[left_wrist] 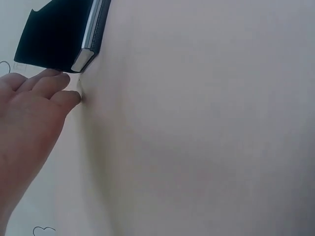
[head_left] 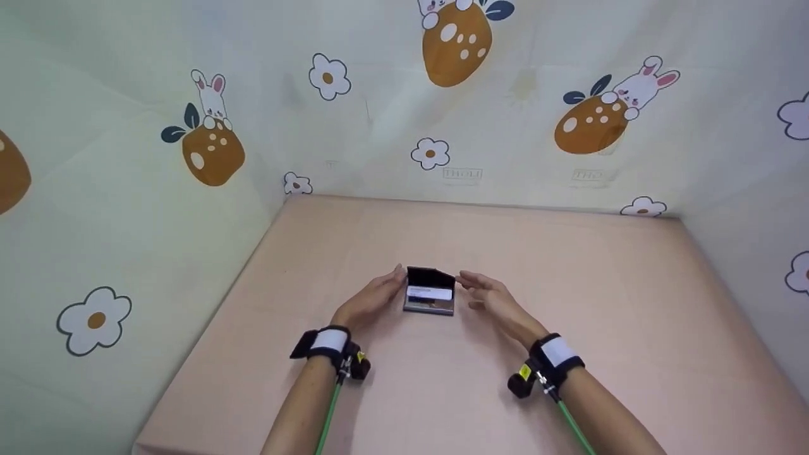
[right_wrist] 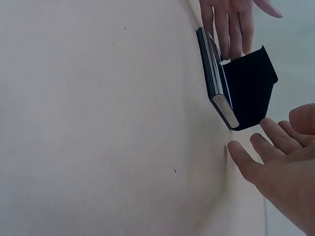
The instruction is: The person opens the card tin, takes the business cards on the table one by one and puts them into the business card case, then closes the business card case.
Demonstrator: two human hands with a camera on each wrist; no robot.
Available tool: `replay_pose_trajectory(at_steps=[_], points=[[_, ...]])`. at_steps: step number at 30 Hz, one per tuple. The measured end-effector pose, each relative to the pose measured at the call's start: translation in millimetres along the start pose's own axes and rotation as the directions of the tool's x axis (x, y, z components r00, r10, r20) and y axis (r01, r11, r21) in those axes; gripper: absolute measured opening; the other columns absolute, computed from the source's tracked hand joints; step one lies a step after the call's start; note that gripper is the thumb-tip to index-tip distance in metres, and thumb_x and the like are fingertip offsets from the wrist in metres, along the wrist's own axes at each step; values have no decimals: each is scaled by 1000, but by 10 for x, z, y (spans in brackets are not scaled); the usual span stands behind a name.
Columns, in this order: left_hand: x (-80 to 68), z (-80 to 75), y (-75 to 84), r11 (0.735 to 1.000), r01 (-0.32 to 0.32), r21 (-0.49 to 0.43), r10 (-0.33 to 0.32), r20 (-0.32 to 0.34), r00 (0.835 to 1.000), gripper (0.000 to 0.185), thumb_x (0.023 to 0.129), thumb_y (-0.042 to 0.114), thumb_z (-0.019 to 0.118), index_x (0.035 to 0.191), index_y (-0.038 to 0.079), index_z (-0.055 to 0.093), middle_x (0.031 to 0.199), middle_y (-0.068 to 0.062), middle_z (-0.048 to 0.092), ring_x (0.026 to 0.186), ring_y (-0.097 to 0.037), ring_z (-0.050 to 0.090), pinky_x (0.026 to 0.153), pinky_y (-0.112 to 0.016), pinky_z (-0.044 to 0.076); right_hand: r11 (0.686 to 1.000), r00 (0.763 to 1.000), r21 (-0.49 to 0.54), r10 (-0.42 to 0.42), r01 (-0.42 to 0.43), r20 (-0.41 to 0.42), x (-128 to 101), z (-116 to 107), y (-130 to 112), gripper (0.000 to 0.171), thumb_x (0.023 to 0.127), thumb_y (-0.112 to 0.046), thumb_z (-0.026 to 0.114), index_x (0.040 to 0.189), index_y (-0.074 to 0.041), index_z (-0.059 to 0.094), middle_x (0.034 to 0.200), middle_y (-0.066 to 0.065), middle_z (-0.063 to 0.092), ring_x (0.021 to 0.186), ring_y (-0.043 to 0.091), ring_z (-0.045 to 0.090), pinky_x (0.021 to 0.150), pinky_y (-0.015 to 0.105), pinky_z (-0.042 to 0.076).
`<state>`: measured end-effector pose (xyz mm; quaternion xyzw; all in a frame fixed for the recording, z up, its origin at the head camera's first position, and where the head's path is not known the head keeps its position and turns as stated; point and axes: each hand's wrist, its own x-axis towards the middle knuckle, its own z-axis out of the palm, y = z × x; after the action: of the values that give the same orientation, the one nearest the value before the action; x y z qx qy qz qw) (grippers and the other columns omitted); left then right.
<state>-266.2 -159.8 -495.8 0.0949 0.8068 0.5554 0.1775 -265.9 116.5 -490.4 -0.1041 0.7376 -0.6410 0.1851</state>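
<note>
The right grip (right_wrist: pixel 283 157) sits at the lower right of the right wrist view, its fingers (right_wrist: pixel 244 162) straight and spread, just short of a small dark case (right_wrist: pixel 236 91) that lies on the pale counter (right_wrist: pixel 98 123) directly ahead of them. The case stands open, its black lid (right_wrist: pixel 251 83) raised off a slim base with a silvery edge. Beyond the case, the left grip (right_wrist: pixel 231 19) reaches in with straight fingers that touch its far end.
</note>
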Motion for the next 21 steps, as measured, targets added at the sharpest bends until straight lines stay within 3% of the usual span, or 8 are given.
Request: replay_pose_trajectory(at_steps=[4, 8, 13, 21], points=[[-41, 23, -32, 1000, -24, -16, 25, 36, 999, 72, 108, 50, 21, 155, -4, 24, 166, -16, 22, 156, -28, 17, 129, -42, 15, 999, 999, 9, 34, -35, 41, -98, 7, 15, 52, 105, -12, 37, 155, -1, 31, 161, 18, 36, 152, 36, 27, 120, 51, 36], [-82, 37, -33, 998, -17, 65, 14, 45, 999, 71, 108, 53, 20, 156, 2, 27, 167, -14, 21, 157, -28, 16, 129, -44, 13, 999, 996, 0, 44, -44, 76, -168, 23, 20, 53, 107, -18, 37, 156, 1, 29, 162, 18, 33, 152, 35, 27, 121, 51, 34], [-132, 75, -39, 988, 15, 156, -23, 48, 999, 70, 106, 56, 25, 159, 10, 22, 169, -8, 14, 158, -28, 9, 129, -47, 7, 997, 994, -35, 65, -62, 90, -222, 62, 32, 56, 107, -22, 40, 156, 1, 28, 162, 17, 33, 152, 34, 28, 124, 50, 29], [-158, 150, -86, 982, -7, 191, -5, 64, 998, 70, 106, 50, 35, 160, 9, 13, 169, -6, 10, 158, -26, 8, 130, -45, 8, 988, 989, -124, 102, -88, 106, -300, 118, 112, 61, 105, -28, 44, 158, -6, 25, 162, 10, 35, 155, 32, 20, 127, 51, 14]])
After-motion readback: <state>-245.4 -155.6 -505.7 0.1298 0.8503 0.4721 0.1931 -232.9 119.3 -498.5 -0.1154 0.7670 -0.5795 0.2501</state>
